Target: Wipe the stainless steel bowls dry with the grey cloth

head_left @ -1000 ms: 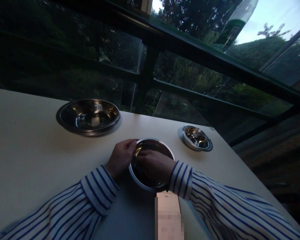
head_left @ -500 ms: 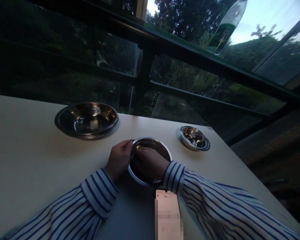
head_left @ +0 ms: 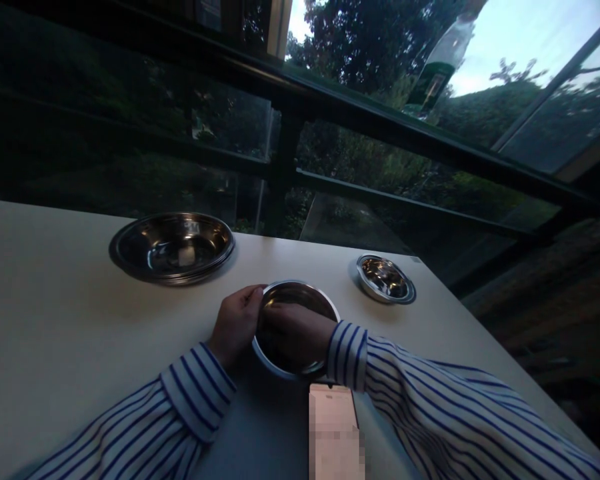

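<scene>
A steel bowl [head_left: 300, 293] sits on the white table [head_left: 55, 320] right in front of me. My left hand [head_left: 236, 323] grips its left rim, thumb on the edge and fingers curled round the outside. Inside the bowl lies my right hand [head_left: 293, 333], fingers bent down against the bottom; whatever they may hold is hidden in the dim light. Both arms wear blue-and-white striped sleeves.
A wide steel pan [head_left: 173, 247] stands at the back left and a small steel dish [head_left: 385, 279] at the back right. A phone [head_left: 334, 430] lies at the near edge. The table ends at a glass railing [head_left: 290, 173]; its right edge runs diagonally.
The hands stay in and on the bowl with almost no movement. The view has shifted slightly, so the table's objects sit a little lower and further left.
</scene>
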